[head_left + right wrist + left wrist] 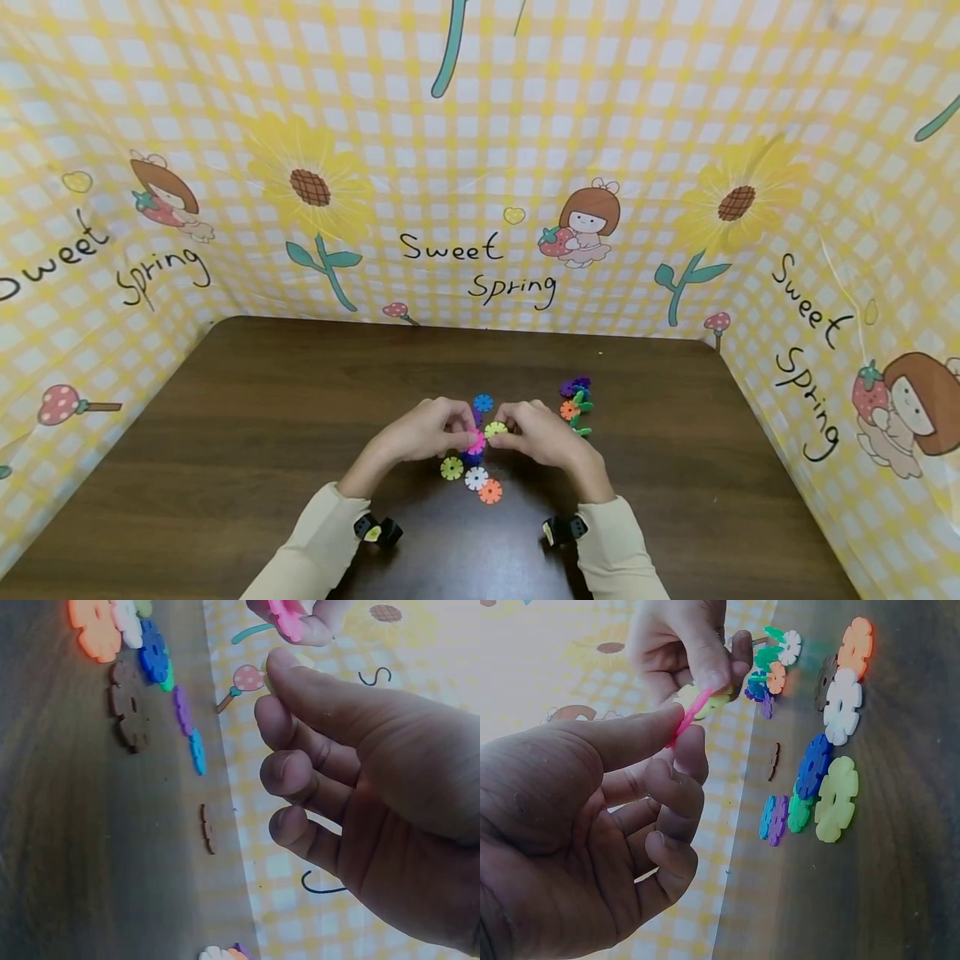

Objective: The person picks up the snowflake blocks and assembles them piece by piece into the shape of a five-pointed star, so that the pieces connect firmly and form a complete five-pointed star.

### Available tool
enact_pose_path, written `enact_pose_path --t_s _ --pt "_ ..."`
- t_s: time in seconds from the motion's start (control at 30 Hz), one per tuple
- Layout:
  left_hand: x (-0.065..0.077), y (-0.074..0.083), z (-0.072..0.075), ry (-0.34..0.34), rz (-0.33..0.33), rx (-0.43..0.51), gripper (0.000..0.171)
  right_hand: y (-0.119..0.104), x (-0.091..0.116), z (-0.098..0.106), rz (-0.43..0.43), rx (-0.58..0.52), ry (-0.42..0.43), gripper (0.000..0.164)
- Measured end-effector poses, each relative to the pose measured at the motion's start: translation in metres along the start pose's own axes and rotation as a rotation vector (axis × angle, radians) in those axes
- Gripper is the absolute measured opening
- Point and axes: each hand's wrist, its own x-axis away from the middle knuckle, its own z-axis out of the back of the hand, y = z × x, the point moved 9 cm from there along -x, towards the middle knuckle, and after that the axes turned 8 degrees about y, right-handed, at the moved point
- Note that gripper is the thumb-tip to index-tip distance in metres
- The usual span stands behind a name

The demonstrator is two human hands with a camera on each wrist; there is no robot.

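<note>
My left hand (427, 431) pinches a pink flower-shaped interlocking disc (691, 718) between thumb and index finger. A yellow-green interlocking disc (496, 430) is pinched by my right hand (542, 437), close to the pink one. Seen from the left wrist, the two discs overlap at their edges; whether they are slotted together I cannot tell. In the right wrist view, the right thumb hides most of the yellow-green disc. Below the hands lie loose discs: another yellow-green one (452, 468), a white one (476, 478), an orange one (491, 491) and a dark blue one (814, 766).
Beyond the hands lies a lighter blue disc (483, 403), with a purple disc (778, 820) beside it. A brown disc (129, 706) rests on the dark wooden table (300, 375). To the right stands a group of joined discs (572, 409). A checked cloth (480, 167) surrounds the table.
</note>
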Motion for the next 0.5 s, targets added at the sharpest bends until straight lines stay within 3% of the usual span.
enact_pose_path --t_s 0.5 --pt "-0.0018 -0.0003 0.0037 0.044 -0.01 0.091 0.007 -0.0095 0.0004 0.0104 0.08 -0.062 0.047 0.011"
